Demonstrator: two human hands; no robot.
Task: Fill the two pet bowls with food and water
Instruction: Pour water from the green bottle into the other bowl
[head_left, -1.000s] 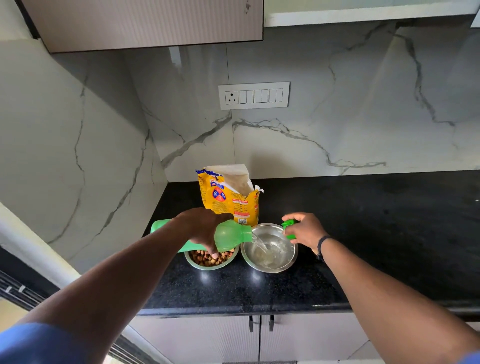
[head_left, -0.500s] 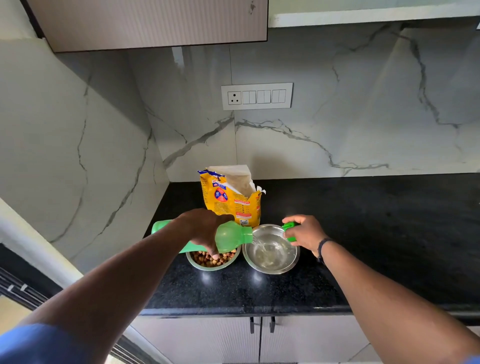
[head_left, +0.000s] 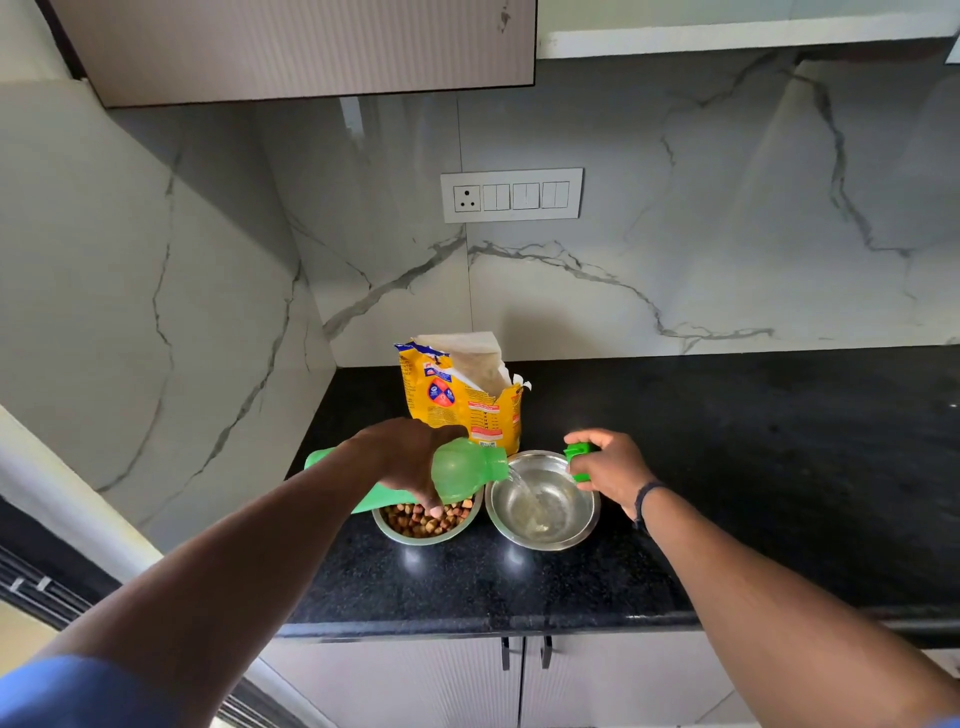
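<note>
Two steel bowls sit side by side on the black counter. The left bowl (head_left: 415, 535) holds brown kibble. The right bowl (head_left: 582, 535) has water in it. My left hand (head_left: 410, 457) grips a green bottle (head_left: 462, 470) tipped sideways over the left bowl, its mouth at the right bowl's rim, and a thin stream of water runs into that bowl. My right hand (head_left: 613, 467) holds the green bottle cap (head_left: 576, 460) just beyond the right bowl's far rim.
An open yellow pet food bag (head_left: 462, 400) stands right behind the bowls against the marble wall. The black counter (head_left: 779, 467) stretches to the right. A wall closes off the left side. Cabinet doors with handles (head_left: 524, 652) sit below the counter edge.
The bottle stays tipped and water keeps running, so the right bowl holds a little more. Both hands have barely moved.
</note>
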